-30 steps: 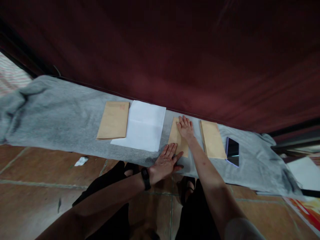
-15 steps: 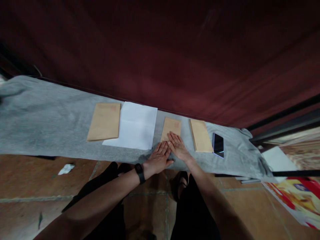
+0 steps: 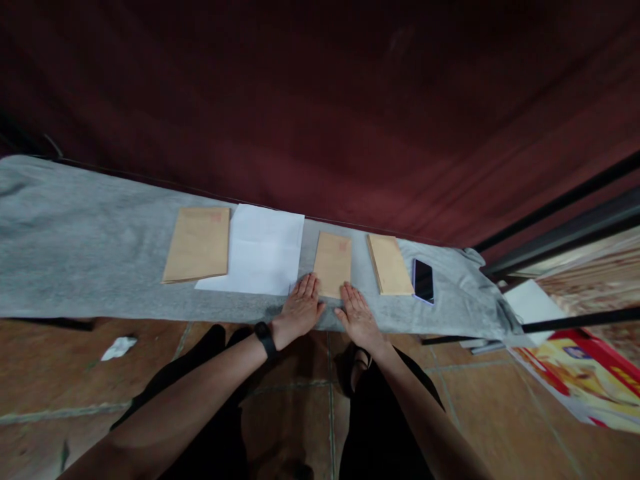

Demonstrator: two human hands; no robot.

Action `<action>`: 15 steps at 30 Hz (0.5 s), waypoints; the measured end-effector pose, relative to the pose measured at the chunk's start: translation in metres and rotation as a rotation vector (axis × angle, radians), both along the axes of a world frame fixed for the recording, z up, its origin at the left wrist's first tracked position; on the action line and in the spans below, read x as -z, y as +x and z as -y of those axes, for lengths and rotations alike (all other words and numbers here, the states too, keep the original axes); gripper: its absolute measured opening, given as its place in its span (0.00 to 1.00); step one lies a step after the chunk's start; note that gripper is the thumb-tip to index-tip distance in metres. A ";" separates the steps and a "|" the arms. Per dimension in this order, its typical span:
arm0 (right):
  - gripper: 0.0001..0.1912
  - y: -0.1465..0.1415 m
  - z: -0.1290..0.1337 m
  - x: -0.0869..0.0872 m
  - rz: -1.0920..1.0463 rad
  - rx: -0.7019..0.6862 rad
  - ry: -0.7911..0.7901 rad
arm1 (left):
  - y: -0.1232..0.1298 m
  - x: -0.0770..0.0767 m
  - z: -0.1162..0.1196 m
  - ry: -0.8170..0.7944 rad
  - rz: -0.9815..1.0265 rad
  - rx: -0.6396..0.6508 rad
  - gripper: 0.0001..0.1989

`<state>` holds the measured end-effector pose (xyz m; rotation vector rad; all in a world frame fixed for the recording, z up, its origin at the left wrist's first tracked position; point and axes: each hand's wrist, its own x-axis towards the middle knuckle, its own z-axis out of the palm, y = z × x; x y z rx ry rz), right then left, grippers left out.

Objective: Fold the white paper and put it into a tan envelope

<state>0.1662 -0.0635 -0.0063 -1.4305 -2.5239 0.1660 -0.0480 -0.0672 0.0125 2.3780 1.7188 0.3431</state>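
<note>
A brown envelope (image 3: 333, 262) lies flat on the grey cloth (image 3: 115, 247) in front of me. At its lower left corner rests my left hand (image 3: 300, 310), fingers stretched out and holding nothing. My right hand (image 3: 359, 317) lies flat at the lower right corner, fingers extended, with nothing in it. White paper sheets (image 3: 267, 250) are left of the envelope. Farther left is a stack of larger brown envelopes (image 3: 199, 243), partly over the paper. To the right lies another stack of brown envelopes (image 3: 391, 267).
A phone (image 3: 423, 281) lies right of the envelopes. Behind the cloth hangs a dark red curtain (image 3: 300, 133). Black metal bars (image 3: 575, 323) stand at the right, near a red and yellow box (image 3: 590, 380). A crumpled tissue (image 3: 119, 348) is on the tiled floor.
My hands have moved apart, from together over the lower part of the middle envelope to its two lower corners. The whole view has shifted slightly.
</note>
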 end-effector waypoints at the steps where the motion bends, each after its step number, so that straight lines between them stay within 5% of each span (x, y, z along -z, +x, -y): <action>1: 0.34 -0.001 0.002 -0.001 0.003 0.022 0.013 | 0.000 -0.001 -0.001 0.001 0.019 -0.025 0.31; 15: 0.26 -0.044 -0.018 -0.029 0.107 0.134 0.053 | -0.001 0.004 -0.043 -0.150 0.682 -0.265 0.34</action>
